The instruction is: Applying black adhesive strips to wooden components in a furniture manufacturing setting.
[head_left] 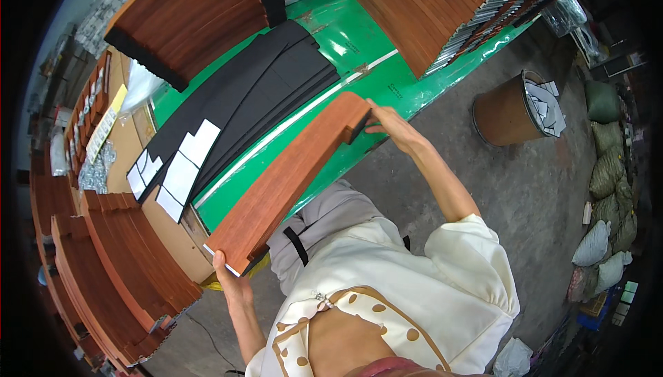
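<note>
A long reddish-brown wood-grain board point(290, 176) with a dark underside slants across the near side of the green table point(376, 38). My left hand point(236, 286) grips its near left end, thumb on the top face, beside a white edge. At the far right end, my right hand point(392, 128) holds the board near a black notch in its side. Part of the fingers of both hands is hidden by the board. Just beyond it lies a fanned stack of black strips point(255, 87). White pieces with black lines point(186, 163) rest on the strips' left end.
Tall stacks of brown boards stand at the table's back left point(193, 17) and back right point(421, 11). More curved brown boards point(131, 259) are piled at left. A brown bin point(504, 114) with white scraps stands on the floor at right, before several sacks point(608, 176).
</note>
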